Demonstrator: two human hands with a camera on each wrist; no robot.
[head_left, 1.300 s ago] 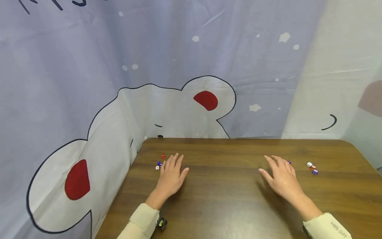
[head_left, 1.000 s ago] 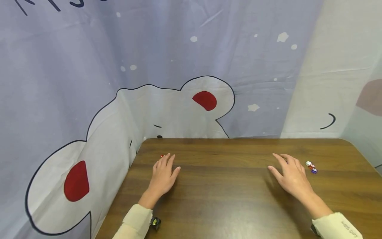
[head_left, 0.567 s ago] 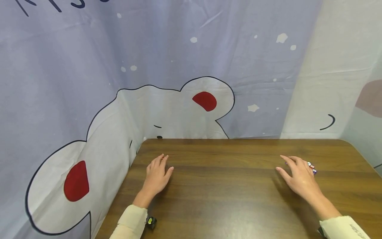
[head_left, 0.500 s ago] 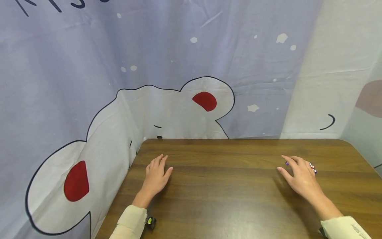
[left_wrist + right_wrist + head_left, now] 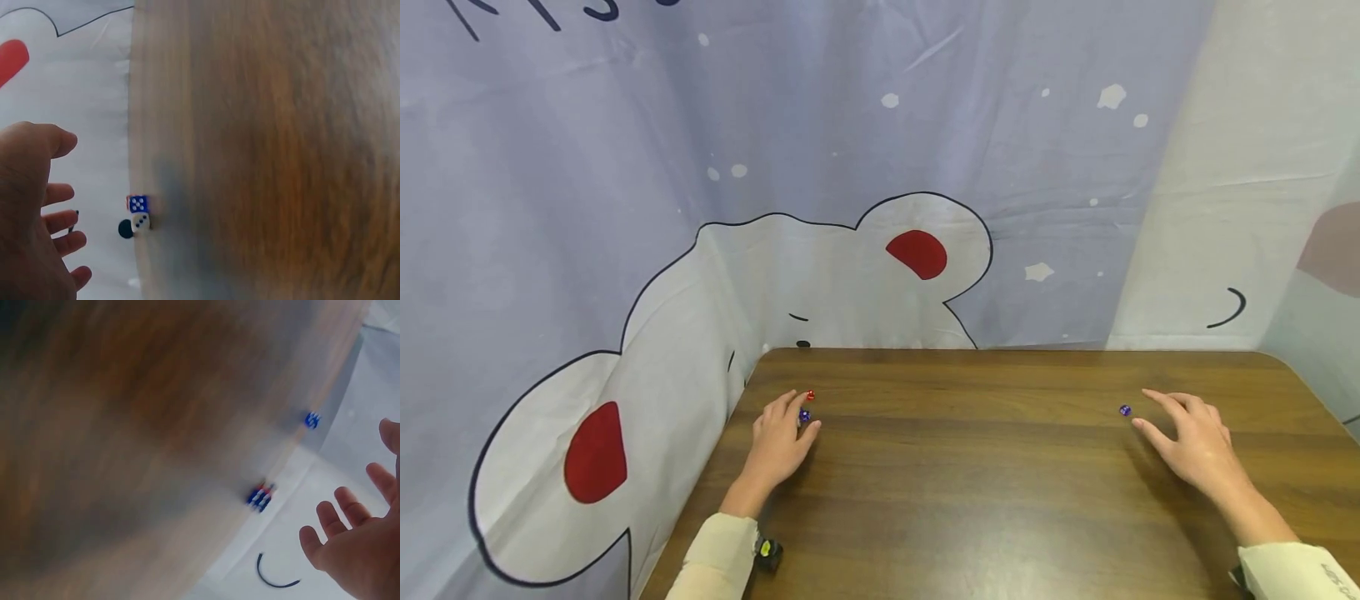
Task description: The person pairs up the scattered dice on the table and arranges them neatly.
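— Dice: from the head view, our left hand (image 5: 777, 442) lies flat with a blue die (image 5: 804, 415) and a red die (image 5: 809, 395) at its fingertips.
— Our right hand (image 5: 1197, 442) lies flat too, another blue die (image 5: 1124, 410) just beyond its fingers.
— On the wrist views, both hands (image 5: 28, 212) (image 5: 359, 550) show spread fingers, holding nothing; dice (image 5: 138, 204) (image 5: 260, 495) nearby.

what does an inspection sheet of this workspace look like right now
surface: brown wood-grain table, bare in the middle.
job's things: red die and blue die at the left hand's fingertips; a blue die lies apart from the right hand; the left wrist view shows a blue die beside a white die.
clutter: nothing seen.
grippers: left hand and right hand lie flat, fingers straight, holding nothing.
cables: nothing seen.
surroundings: bear-print cloth backdrop behind and to the left.
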